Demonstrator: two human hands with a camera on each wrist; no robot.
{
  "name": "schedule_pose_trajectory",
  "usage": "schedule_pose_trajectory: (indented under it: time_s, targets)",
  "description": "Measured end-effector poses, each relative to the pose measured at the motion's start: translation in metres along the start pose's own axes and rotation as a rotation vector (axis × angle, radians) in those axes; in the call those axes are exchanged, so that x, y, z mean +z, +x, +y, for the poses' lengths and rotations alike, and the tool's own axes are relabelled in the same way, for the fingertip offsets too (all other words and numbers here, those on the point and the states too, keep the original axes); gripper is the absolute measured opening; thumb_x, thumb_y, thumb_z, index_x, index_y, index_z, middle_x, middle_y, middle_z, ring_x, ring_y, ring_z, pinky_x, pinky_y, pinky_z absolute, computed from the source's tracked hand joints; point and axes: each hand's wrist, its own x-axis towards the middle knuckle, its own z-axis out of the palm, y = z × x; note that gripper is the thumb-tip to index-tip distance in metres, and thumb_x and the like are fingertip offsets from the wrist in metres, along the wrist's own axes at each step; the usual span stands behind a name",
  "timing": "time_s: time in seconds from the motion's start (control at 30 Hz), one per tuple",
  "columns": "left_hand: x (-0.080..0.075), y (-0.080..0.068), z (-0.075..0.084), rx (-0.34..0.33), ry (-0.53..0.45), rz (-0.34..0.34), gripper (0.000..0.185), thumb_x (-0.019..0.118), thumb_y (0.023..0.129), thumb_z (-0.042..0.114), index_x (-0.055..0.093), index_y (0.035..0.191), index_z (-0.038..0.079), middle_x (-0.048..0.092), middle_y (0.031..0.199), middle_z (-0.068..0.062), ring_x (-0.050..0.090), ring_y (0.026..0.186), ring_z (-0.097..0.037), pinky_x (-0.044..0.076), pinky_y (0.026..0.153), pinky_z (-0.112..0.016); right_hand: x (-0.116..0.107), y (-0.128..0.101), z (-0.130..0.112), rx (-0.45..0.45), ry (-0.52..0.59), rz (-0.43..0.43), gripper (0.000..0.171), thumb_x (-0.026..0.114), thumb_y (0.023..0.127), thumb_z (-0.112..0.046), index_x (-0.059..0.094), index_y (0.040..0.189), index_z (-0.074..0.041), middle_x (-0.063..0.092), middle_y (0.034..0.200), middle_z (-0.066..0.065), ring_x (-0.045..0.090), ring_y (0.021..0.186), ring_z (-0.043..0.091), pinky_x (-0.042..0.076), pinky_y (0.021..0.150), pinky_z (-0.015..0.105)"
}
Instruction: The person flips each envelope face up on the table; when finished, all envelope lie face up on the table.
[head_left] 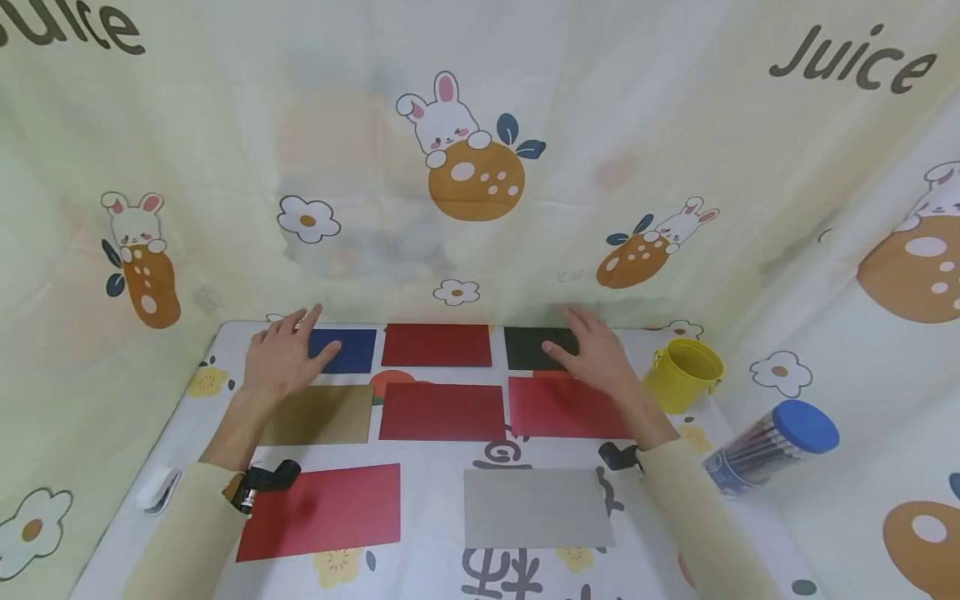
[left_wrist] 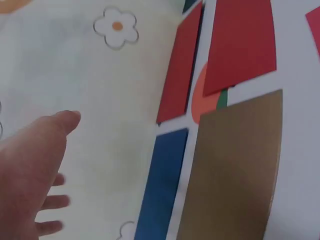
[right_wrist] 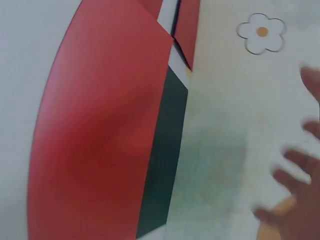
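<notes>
My left hand point(head_left: 281, 360) hovers with fingers spread beside the blue rectangular card point(head_left: 354, 352) and over the left end of the gold-brown card point(head_left: 322, 417). It holds nothing, and the left wrist view shows its thumb and fingertips point(left_wrist: 70, 120) apart from the cards. My right hand point(head_left: 598, 357), also spread and holding nothing, is over the dark green card point(head_left: 528, 350) and the pinkish-red card point(head_left: 562, 408). Between the hands lie a deep red card point(head_left: 437, 345) and another red card point(head_left: 442, 412). Nearer me are a red card point(head_left: 330, 510) and a grey card point(head_left: 536, 508).
A yellow bucket point(head_left: 678, 379) stands at the right beside my forearm. Near it a blue-lidded clear jar of pens point(head_left: 765, 446) leans outward in view. A small white object point(head_left: 159, 492) sits at the left edge. Printed cloth point(head_left: 360, 125) hangs behind the table.
</notes>
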Motion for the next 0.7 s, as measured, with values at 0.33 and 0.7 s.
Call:
schedule_pose_trajectory:
  time_s: [0.33, 0.7]
  targets:
    - [0.017, -0.035, 0.037, 0.183, -0.285, -0.146, 0.064, 0.064, 0.095, 0.049, 0.049, 0.148, 0.017, 0.060, 0.135, -0.015, 0.063, 0.114, -0.034, 0.057, 0.082, -0.050, -0.008, -0.067, 0.039, 0.018, 0.292, -0.308, 0.063, 0.079, 0.084, -0.045, 0.058, 0.139, -0.020, 0.063, 0.127, 0.004, 0.059, 0.114, 0.027, 0.058, 0.084, 0.039]
    - [0.078, -0.083, 0.112, 0.419, -0.615, -0.445, 0.051, 0.074, 0.092, 0.027, 0.060, 0.139, 0.014, 0.068, 0.122, -0.003, 0.064, 0.105, -0.017, 0.056, 0.084, -0.029, 0.018, -0.099, 0.059, 0.012, 0.401, -0.679, 0.023, 0.073, 0.092, -0.021, 0.071, 0.115, -0.017, 0.068, 0.104, 0.000, 0.058, 0.099, 0.021, 0.053, 0.078, 0.031]
